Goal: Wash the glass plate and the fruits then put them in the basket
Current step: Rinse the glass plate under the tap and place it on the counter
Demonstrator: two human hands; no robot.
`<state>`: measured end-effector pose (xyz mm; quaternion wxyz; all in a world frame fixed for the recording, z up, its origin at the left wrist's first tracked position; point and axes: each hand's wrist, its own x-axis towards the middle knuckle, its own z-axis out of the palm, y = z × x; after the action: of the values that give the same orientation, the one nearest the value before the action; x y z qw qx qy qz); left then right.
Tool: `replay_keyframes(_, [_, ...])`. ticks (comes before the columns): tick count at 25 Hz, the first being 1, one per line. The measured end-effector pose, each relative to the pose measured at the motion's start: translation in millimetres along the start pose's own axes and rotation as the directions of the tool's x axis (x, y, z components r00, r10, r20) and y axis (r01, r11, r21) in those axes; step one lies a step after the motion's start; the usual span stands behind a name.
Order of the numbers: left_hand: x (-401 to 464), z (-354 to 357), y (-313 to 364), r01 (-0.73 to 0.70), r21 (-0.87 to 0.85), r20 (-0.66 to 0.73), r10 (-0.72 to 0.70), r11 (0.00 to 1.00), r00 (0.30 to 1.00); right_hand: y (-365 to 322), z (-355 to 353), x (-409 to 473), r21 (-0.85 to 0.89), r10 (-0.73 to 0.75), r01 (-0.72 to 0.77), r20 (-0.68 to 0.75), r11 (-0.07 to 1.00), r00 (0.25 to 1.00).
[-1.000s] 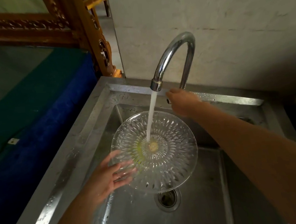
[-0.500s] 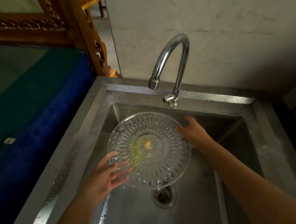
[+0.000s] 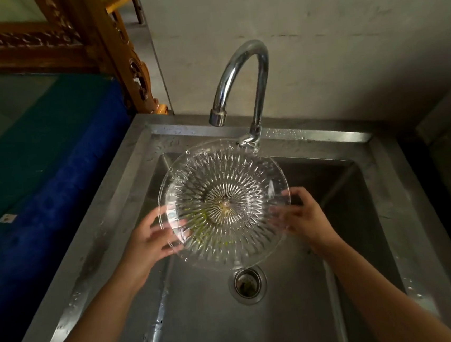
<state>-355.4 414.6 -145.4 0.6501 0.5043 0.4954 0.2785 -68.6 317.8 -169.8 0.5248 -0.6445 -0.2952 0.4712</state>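
Two hands held the glass plate [image 3: 223, 204] above the sink [image 3: 382, 211]: left hand [image 3: 154, 239] and right hand [image 3: 303, 215] pinched opposite rims, fingers beneath.

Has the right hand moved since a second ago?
Yes. The right hand left the tap's base and came down toward the drain, now holding the glass plate's right rim.

Plate [image 3: 223, 204] above sink [image 3: 380, 183], below faucet [image 3: 240, 84]
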Motion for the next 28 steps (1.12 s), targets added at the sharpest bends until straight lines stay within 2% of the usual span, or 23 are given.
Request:
replay_keyframes(4, [1,7,2,-0.146,0.199,-0.029,0.155,0.969,0.987,2,-2,-16,-0.226,-0.158,0.141,-0.057,0.964,0.986])
replay_keyframes(6, [-1,12,-4,-0.215,0.242,-0.057,0.235,0.946,0.97,2,-4,-25,-0.26,-0.192,0.166,-0.077,0.951,0.978])
replay_keyframes(9, [-6,20,-13,-0.287,0.249,-0.107,0.321,0.925,0.941,2,-4,-38,-0.279,-0.244,0.208,-0.101,0.937,0.964])
replay_keyframes(12, [-12,27,-16,-0.309,0.21,-0.148,0.343,0.928,0.928,3,-4,-48,-0.294,-0.277,0.23,-0.129,0.928,0.952])
replay_keyframes(14, [-16,27,-10,-0.294,0.22,-0.122,0.325,0.93,0.938,1,-5,-54,-0.28,-0.257,0.21,-0.143,0.937,0.956])
replay_keyframes(18, [-29,22,19,-0.237,0.257,0.064,0.228,0.937,0.971,-18,-20,-72,-0.191,-0.153,0.122,-0.154,0.974,0.976])
replay_keyframes(20, [-44,28,36,-0.153,0.169,0.124,0.134,0.974,0.983,-32,-30,-90,-0.151,-0.106,0.08,-0.176,0.985,0.979])
replay_keyframes(24, [-88,61,73,-0.038,0.081,0.237,0.018,0.996,0.971,-65,-61,-150,-0.047,-0.042,0.029,-0.301,0.998,0.953])
replay_keyframes(28, [-113,110,98,-0.012,0.1,0.332,-0.022,0.995,0.943,-93,-100,-205,-0.088,-0.016,-0.022,-0.405,0.996,0.914])
